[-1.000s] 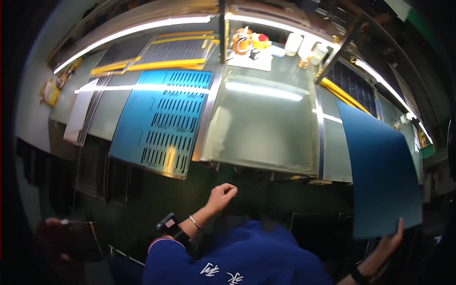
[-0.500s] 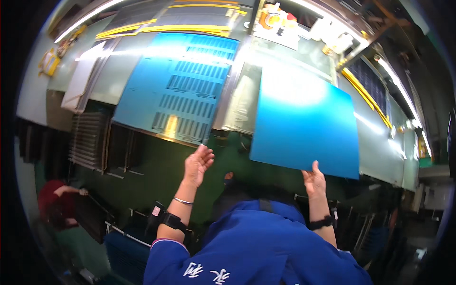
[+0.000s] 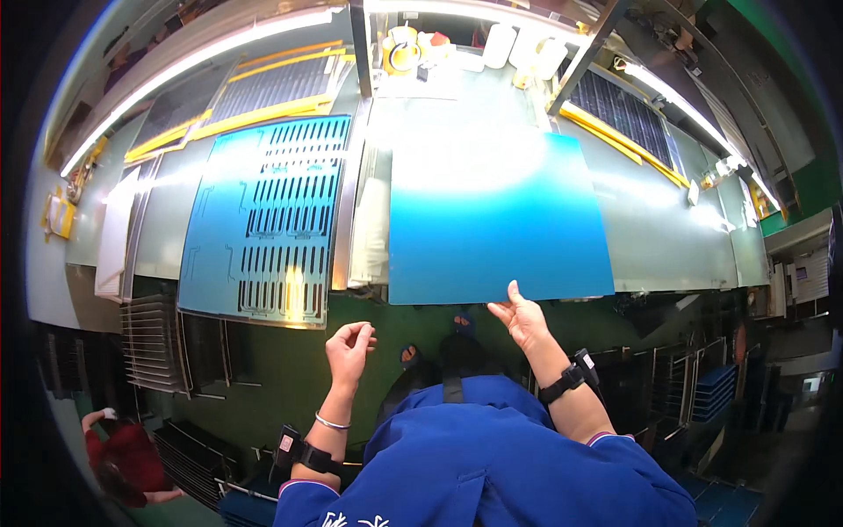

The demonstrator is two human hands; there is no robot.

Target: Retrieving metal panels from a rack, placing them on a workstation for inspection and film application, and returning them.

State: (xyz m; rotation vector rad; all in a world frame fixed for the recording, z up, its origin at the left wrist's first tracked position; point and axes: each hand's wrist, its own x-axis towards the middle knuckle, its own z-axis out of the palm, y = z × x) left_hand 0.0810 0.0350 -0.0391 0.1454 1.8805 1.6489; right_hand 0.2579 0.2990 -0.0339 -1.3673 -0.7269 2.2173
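Observation:
A plain blue sheet (image 3: pixel 500 241) lies over the worktop in front of me, its upper part washed out by glare. At its near edge is my right hand (image 3: pixel 522 321), thumb on top and fingers at or under the rim, gripping it. My left hand (image 3: pixel 349 351) hangs in the air between the two blue pieces, its fingers curled in toward the thumb. Nothing shows in it. Nearest to that hand, on the left, is a blue panel (image 3: pixel 224 255) with rows of dark slots and thin dark lines.
Yellow-edged dark screens (image 3: pixel 272 92) lie at the far left, and another yellow-edged one (image 3: pixel 619 114) at the far right. Containers (image 3: pixel 500 44) stand at the back. Metal racks (image 3: pixel 154 342) stand below the bench. A person in red (image 3: pixel 132 457) is at the lower left.
The view has shifted, and the blue sheet now lies squarer to me. My left hand has drawn away from the slotted panel and its fingers have curled. The right hand remains at the sheet's near edge.

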